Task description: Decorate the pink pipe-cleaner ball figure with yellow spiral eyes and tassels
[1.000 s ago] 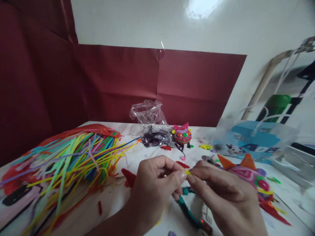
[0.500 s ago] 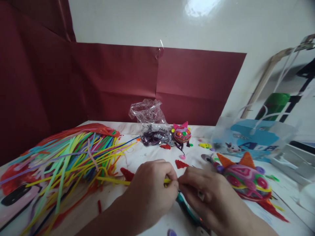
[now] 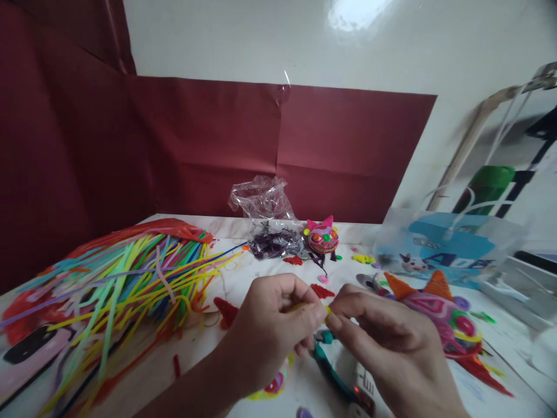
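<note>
While the L hand (image 3: 272, 337) pinches the yellow piece (image 3: 298, 306) btwn thumb & index, the R hand's (image 3: 391, 342) thumb & index close on its tip, over the table (image 3: 256, 268). Vs. 0.5 s ago, the yellow length L of the L hand is out of view, a pink-&-yellow round item (image 3: 275, 384) shows below that hand, & the R hand covers more of the orange-eared face (image 3: 435, 307).

Near to far: 1 purple disc (image 3: 303, 413), 1 teal-handled tool (image 3: 328, 371), 2 hands, 1 small red stub (image 3: 176, 367), 3 red fuzzy pcs (image 3: 319, 290), 2 eared faces incl. the pink-eared 1 (image 3: 322, 239), 1 clear bag (image 3: 265, 200) w/ dark strands, 1 blue-printed bag (image 3: 452, 244).

Hard to see: disc cut off at bottom edge; round item mostly hidden by L hand; R hand hides part of tool; multicolored strips (image 3: 130, 278) too tangled to count; the yellow pc's full shape unclear btwn fingers.
</note>
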A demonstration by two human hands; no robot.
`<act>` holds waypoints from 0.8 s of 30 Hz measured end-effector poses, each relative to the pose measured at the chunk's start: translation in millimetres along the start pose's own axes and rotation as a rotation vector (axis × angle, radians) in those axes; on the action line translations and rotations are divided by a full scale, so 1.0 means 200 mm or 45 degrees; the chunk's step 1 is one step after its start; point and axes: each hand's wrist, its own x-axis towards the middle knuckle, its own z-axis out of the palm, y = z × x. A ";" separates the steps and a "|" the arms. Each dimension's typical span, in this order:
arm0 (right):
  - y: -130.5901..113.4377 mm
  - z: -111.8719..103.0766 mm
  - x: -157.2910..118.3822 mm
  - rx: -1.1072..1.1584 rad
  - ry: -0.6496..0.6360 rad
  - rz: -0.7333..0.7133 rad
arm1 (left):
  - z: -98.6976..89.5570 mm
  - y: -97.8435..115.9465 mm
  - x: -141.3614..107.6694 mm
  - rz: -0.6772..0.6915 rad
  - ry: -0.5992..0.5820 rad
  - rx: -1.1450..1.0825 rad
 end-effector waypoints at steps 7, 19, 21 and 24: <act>-0.03 -0.03 0.03 -0.298 -0.334 0.026 | -0.04 0.00 -0.01 0.065 0.018 0.469; -0.05 -0.05 0.02 0.043 -0.153 0.265 | -0.02 0.00 -0.01 0.101 0.020 0.230; -0.06 -0.04 0.01 0.110 -0.075 0.347 | -0.01 0.00 -0.01 0.100 0.058 0.232; -0.07 -0.03 0.01 0.134 0.011 0.405 | 0.01 -0.01 -0.02 0.086 0.124 0.234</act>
